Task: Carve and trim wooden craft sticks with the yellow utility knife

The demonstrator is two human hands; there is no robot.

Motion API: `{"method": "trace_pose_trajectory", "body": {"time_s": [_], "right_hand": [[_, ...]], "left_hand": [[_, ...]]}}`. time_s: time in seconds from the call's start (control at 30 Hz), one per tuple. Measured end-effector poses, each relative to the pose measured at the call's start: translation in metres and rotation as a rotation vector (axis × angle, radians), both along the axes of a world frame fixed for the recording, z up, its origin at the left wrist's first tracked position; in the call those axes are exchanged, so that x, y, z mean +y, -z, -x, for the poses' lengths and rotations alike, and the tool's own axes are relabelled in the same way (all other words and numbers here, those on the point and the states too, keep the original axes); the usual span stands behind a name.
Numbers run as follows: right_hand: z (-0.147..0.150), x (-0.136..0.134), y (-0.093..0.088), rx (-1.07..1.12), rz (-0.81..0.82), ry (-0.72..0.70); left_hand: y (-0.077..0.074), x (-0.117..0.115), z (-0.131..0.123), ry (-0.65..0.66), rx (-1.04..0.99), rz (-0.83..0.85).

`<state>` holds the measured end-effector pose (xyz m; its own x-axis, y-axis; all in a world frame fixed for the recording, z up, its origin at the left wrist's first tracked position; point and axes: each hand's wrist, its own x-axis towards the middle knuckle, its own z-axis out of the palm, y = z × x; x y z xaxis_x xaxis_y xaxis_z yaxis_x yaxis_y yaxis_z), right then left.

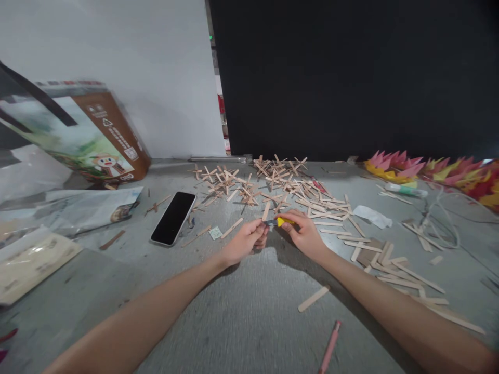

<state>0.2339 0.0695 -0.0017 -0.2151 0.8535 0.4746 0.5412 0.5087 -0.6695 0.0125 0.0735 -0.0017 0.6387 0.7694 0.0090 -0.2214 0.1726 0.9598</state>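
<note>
My left hand (244, 242) is closed in a pinch on a flat wooden craft stick (266, 211), whose upper end sticks up above the fingertips. My right hand (306, 238) grips a yellow utility knife (286, 222). The knife's blade (271, 223) points left and meets the stick close to my left fingertips; how deep it sits cannot be made out. Just beyond both hands lies a heap of crossed sticks (249, 193). A single loose stick (314, 298) rests on the table nearer to me, with a pink pen (330, 345) below it.
A phone (173, 218) lies left of my hands. Plastic packets (39, 259) and a printed bag (105, 135) stand further left. Loose sticks (405, 272) are scattered at right, near a glue tube (406, 190), a cable (452, 234) and pink-yellow paper pieces (393, 165). A black panel (351, 78) rises behind.
</note>
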Motion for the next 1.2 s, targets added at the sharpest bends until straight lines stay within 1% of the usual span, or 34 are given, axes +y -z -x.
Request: {"method": "trace_pose_trajectory", "body": {"time_s": [0.27, 0.53, 0.8, 1.07, 1.2], "right_hand": [[0.0001, -0.0014, -0.0027, -0.003, -0.003, -0.004], [0.0001, -0.002, -0.0032, 0.014, -0.012, -0.006], [0.0001, -0.0025, -0.0037, -0.007, -0.013, -0.007], [-0.0002, -0.0029, -0.0026, -0.022, -0.015, -0.025], [-0.0011, -0.0023, -0.0017, 0.001, -0.009, -0.029]], "left_hand": [[-0.0023, -0.0011, 0.0022, 0.02, 0.005, 0.045], [-0.001, -0.0007, 0.002, 0.022, 0.0, 0.019], [-0.0044, -0.0019, 0.0024, 0.053, -0.003, -0.014], [0.0009, -0.0025, 0.0002, 0.078, 0.029, -0.027], [-0.0017, -0.0041, 0.0008, 0.066, 0.006, -0.03]]}}
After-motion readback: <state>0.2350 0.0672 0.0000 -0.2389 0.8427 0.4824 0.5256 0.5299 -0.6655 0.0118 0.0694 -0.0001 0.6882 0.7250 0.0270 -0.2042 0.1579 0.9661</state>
